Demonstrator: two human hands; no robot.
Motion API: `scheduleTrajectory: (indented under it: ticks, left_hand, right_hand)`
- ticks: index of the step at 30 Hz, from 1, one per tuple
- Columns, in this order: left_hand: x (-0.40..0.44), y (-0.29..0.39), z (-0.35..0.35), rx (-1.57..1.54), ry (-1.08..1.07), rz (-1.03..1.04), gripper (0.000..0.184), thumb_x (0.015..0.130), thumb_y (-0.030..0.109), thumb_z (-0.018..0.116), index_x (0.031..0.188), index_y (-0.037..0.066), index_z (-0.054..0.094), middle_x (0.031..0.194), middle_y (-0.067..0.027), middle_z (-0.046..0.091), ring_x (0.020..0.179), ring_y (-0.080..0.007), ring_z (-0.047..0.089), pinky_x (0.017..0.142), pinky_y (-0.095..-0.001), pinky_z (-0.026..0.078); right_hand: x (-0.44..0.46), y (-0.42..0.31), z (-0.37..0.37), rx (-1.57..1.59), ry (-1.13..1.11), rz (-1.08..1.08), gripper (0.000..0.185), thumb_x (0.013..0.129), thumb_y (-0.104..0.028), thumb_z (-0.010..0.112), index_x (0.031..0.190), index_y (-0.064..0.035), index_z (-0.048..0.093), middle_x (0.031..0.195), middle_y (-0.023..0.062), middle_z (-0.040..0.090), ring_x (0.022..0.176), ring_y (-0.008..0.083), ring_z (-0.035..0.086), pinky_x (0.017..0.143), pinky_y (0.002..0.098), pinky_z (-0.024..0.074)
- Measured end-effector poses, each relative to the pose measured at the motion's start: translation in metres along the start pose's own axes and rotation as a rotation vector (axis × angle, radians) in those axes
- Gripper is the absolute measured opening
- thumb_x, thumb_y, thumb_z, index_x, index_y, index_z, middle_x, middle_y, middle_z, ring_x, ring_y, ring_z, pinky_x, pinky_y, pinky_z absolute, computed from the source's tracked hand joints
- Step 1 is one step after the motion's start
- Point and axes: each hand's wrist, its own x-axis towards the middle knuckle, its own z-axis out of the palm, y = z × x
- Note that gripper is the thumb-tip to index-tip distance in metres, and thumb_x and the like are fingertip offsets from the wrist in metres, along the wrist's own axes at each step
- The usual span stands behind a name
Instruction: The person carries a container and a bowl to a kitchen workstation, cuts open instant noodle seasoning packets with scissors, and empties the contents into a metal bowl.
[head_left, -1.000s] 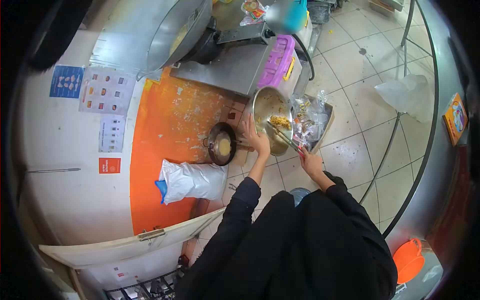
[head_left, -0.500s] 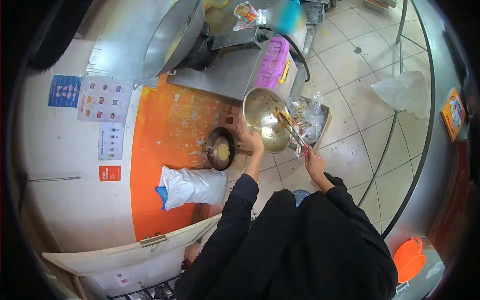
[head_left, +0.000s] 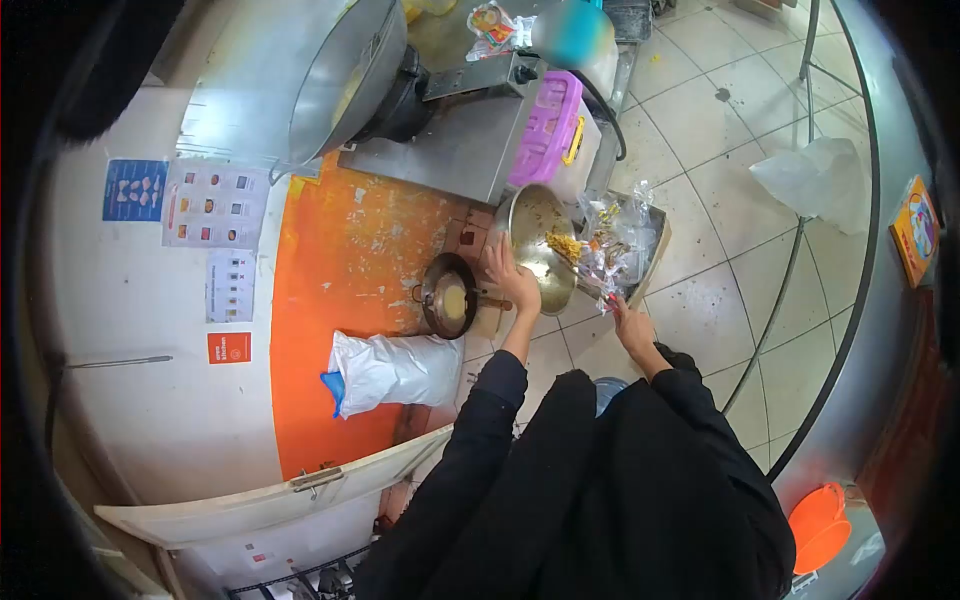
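Note:
My left hand [head_left: 515,280] holds a steel mixing bowl [head_left: 532,215] by its near left side. The bowl is tipped steeply, its mouth turned toward a box lined with clear plastic [head_left: 625,250]. In my right hand [head_left: 636,332] are tongs [head_left: 594,287] with a red grip, their tips reaching to the bowl's right edge. A clump of yellow food scraps [head_left: 563,246] lies at the tongs' tips by that edge. Brownish bits cling to the bowl's inner wall.
Left of the bowl stands a dark wok [head_left: 449,297] with pale liquid, near a white sack [head_left: 397,372]. A purple-lidded bin [head_left: 545,125] stands beyond the bowl. A large metal pan [head_left: 345,85] is upper left. An orange basket [head_left: 820,528] sits lower right.
The bowl has tilted further and its mouth has turned toward the plastic-lined box. The yellow scraps have moved with the tongs to the bowl's edge. My left hand has shifted slightly right.

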Motion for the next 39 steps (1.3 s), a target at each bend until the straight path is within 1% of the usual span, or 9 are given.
scheduleTrajectory:
  ticks: [4,7,9,13,24,28,31,37,39]
  left_hand:
    - [0.001,0.002,0.005,-0.027,0.032,-0.009,0.06,0.061,-0.01,0.035,0.116,0.015,0.041,0.12,-0.0016,0.039,0.116,-0.0284,0.028,0.091,-0.0545,0.015]
    - [0.004,0.004,0.009,-0.002,0.018,-0.014,0.06,0.062,-0.009,0.035,0.116,0.015,0.04,0.12,-0.0017,0.039,0.116,-0.0283,0.027,0.091,-0.0543,0.015]
    - [0.004,0.004,0.013,0.033,0.01,-0.003,0.059,0.062,-0.009,0.035,0.116,0.015,0.04,0.12,-0.0019,0.039,0.116,-0.0282,0.027,0.091,-0.0541,0.015]
    - [0.007,-0.003,0.018,0.112,-0.008,0.02,0.061,0.064,-0.008,0.038,0.118,0.019,0.037,0.122,0.0023,0.035,0.117,-0.027,0.025,0.09,-0.0567,0.016]
    - [-0.008,-0.005,0.013,0.02,0.0,0.029,0.062,0.059,-0.009,0.038,0.117,0.014,0.038,0.12,-0.0022,0.038,0.116,-0.028,0.027,0.09,-0.0561,0.015]
    - [-0.008,-0.008,0.013,-0.02,0.029,-0.007,0.06,0.06,-0.009,0.037,0.117,0.012,0.038,0.119,-0.0046,0.039,0.116,-0.0287,0.027,0.091,-0.0533,0.016]
    - [-0.007,-0.005,0.014,0.003,0.038,-0.053,0.06,0.06,-0.008,0.037,0.116,0.011,0.039,0.119,-0.0048,0.04,0.116,-0.0291,0.028,0.091,-0.0521,0.016]
    - [-0.008,-0.008,0.013,0.014,0.041,-0.041,0.059,0.06,-0.009,0.037,0.116,0.01,0.039,0.119,-0.0055,0.039,0.114,-0.0294,0.03,0.092,-0.0503,0.017]
    - [-0.006,-0.013,0.011,0.014,0.053,-0.038,0.058,0.06,-0.009,0.037,0.115,0.009,0.04,0.119,-0.006,0.04,0.114,-0.0295,0.03,0.092,-0.0483,0.018]
  right_hand:
    - [0.0,-0.003,-0.005,0.01,0.016,0.075,0.026,0.078,-0.023,0.044,0.102,-0.0118,0.043,0.068,0.0157,0.055,0.055,0.0302,0.056,0.047,0.0407,0.0428]
    - [0.0,0.0,0.004,0.031,0.134,0.077,0.026,0.077,-0.022,0.045,0.101,-0.0122,0.042,0.063,0.0143,0.055,0.053,0.0309,0.055,0.044,0.0407,0.0419]
    - [0.002,0.003,0.007,0.027,0.081,0.126,0.038,0.074,-0.028,0.051,0.109,-0.0153,0.042,0.067,0.0143,0.056,0.053,0.0295,0.055,0.044,0.0401,0.0426]
    - [0.004,0.003,0.002,0.075,0.051,0.172,0.038,0.074,-0.028,0.051,0.109,-0.0153,0.042,0.067,0.0142,0.056,0.053,0.0295,0.055,0.045,0.0399,0.0426]
    - [0.016,-0.011,0.018,0.068,0.047,-0.033,0.04,0.075,-0.027,0.049,0.111,-0.0116,0.04,0.072,0.0136,0.055,0.057,0.0298,0.055,0.046,0.0392,0.0427]
    - [0.009,-0.005,0.017,0.046,-0.018,0.09,0.04,0.076,-0.024,0.047,0.112,-0.0096,0.037,0.076,0.0129,0.054,0.058,0.0296,0.055,0.049,0.0385,0.0438]
    - [-0.002,-0.003,0.018,0.115,0.06,0.101,0.04,0.077,-0.025,0.047,0.112,-0.0098,0.037,0.076,0.0134,0.054,0.058,0.0299,0.055,0.048,0.0388,0.0432]
    - [-0.004,0.003,0.025,0.053,0.001,-0.029,0.039,0.077,-0.027,0.047,0.111,-0.0122,0.037,0.075,0.0151,0.054,0.054,0.0321,0.054,0.046,0.0407,0.0425]
    - [-0.003,0.004,0.026,0.086,-0.008,0.021,0.037,0.078,-0.027,0.046,0.11,-0.0122,0.038,0.075,0.0152,0.054,0.056,0.0318,0.054,0.046,0.0408,0.0425]
